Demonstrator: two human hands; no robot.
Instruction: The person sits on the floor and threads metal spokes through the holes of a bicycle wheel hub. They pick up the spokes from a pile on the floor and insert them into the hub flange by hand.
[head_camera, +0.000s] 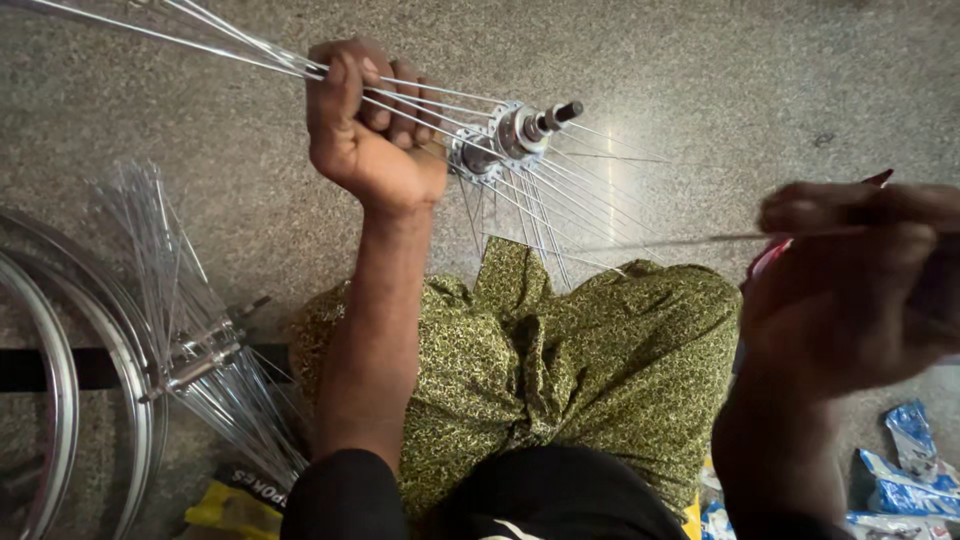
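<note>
My left hand (365, 125) is closed around a bundle of thin steel spokes (200, 40) that run into a shiny metal wheel hub (505, 135) held just right of the fist. More spokes fan out from the hub down toward my lap. My right hand (850, 290), blurred and close to the camera at the right edge, pinches a single loose spoke (660, 241) that points left toward the hub. My legs, under green patterned cloth (560, 360), are below the hub.
A second hub with loose spokes (190, 350) lies on the speckled stone floor at the left, beside metal wheel rims (60, 360). A yellow and black packet (235, 495) sits at the bottom left. Blue and white wrappers (905, 470) lie at the bottom right.
</note>
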